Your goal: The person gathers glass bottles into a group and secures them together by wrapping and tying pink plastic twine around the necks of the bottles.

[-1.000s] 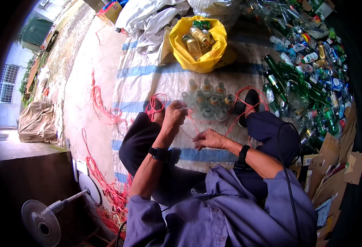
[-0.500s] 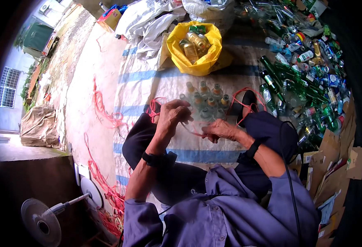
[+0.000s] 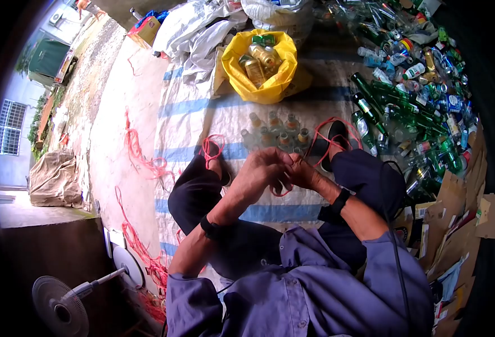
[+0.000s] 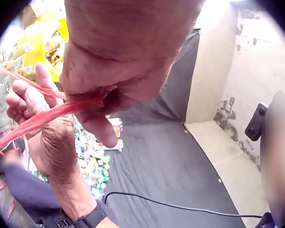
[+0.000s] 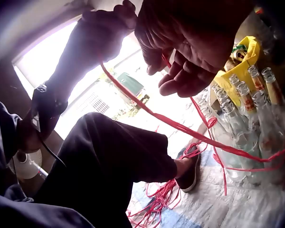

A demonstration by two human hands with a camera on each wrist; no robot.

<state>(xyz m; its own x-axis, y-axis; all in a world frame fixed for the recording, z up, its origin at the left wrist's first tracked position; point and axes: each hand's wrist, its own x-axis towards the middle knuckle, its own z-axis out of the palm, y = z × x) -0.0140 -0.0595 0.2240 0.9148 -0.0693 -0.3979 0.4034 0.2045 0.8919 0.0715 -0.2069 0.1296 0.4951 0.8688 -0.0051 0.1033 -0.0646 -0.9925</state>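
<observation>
Red plastic twine (image 5: pixel 181 128) runs slantwise from my raised left hand (image 3: pixel 263 171) to a tight group of clear glass bottles (image 5: pixel 249 107), passing across their sides. That hand grips the flattened strand close up in the left wrist view. My right hand (image 3: pixel 304 172) is right beside it, overlapping it in the head view. In the right wrist view its fingers (image 5: pixel 183 80) curl around a second length of twine, which comes out below them and drops toward the bottles. The bottles stand upright on a striped sheet (image 3: pixel 281 212) between my feet, partly hidden by my hands.
Beyond the bottles stands a yellow bag (image 3: pixel 265 94) of cans. Green bottles (image 3: pixel 371 106) and mixed containers are heaped at right, with cardboard (image 3: pixel 447 208) nearer. Loose twine (image 3: pixel 138 151) lies left, and a fan (image 3: pixel 62 308) is at lower left. Twine also loops around my feet.
My hands, apart earlier with a strand between them, have come together; the left moved right and the right lifted slightly. A distant person now shows at the top left.
</observation>
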